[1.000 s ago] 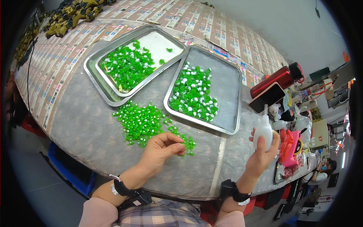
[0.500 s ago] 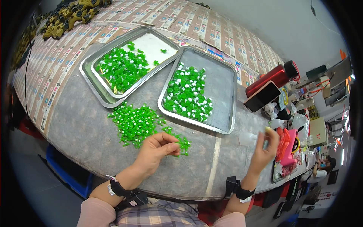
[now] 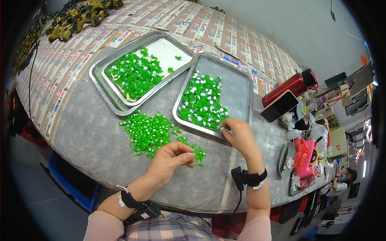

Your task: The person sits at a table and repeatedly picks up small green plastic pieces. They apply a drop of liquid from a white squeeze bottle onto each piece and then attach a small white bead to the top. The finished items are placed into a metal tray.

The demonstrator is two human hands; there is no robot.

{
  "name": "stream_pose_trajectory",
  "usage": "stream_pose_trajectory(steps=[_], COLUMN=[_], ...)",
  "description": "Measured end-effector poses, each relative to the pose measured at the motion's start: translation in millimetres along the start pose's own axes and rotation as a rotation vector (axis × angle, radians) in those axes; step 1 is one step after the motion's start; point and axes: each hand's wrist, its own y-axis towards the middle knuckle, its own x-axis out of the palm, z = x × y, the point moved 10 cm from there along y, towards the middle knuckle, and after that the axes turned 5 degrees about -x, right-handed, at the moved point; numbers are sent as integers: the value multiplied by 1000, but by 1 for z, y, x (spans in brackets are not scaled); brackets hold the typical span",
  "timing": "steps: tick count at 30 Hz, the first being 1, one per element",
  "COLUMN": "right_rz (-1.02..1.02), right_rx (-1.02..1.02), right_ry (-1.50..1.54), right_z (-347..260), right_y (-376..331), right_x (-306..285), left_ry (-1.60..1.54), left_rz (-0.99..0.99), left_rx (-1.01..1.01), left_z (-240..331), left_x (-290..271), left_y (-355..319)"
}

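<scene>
Now the right hand [image 3: 240, 134], out at the table's edge a second ago, pinched a piece at the grey metal tray's [image 3: 241, 86] near rim, while the left hand [image 3: 171, 158] pinched small green plastic pieces [image 3: 146, 130].

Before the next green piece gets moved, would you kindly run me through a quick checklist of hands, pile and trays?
1. Left hand pinching at the loose green pile: ok.
2. Piece actually held in its fingers: cannot tell.
3. Right hand at the near rim of the right tray: ok.
4. Bare floor left in that tray: ok.
5. Left tray clear of both hands: ok.
6. Red bottle and phone off the trays: ok.
</scene>
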Motion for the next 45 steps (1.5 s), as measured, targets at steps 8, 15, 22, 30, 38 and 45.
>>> stream_pose_trajectory(steps=[8, 15, 22, 30, 38, 45], right_rz=[31, 51, 150, 231, 175, 21], right_rx=[-27, 184, 323, 250, 352, 361], right_ry=[607, 1143, 1470, 1328, 1506, 1421], right_z=[-73, -58, -51, -58, -56, -52], right_y=[-39, -53, -60, -56, -60, -69], right_x=[-2, 27, 39, 26, 40, 49], left_ry=[65, 60, -16, 45, 641, 1079], left_rz=[-127, -124, -64, -27, 66, 26], left_rx=[83, 51, 9, 11, 386, 702], left_z=[6, 1, -2, -1, 34, 48], left_x=[14, 13, 7, 3, 19, 46], left_y=[-3, -3, -1, -1, -16, -31])
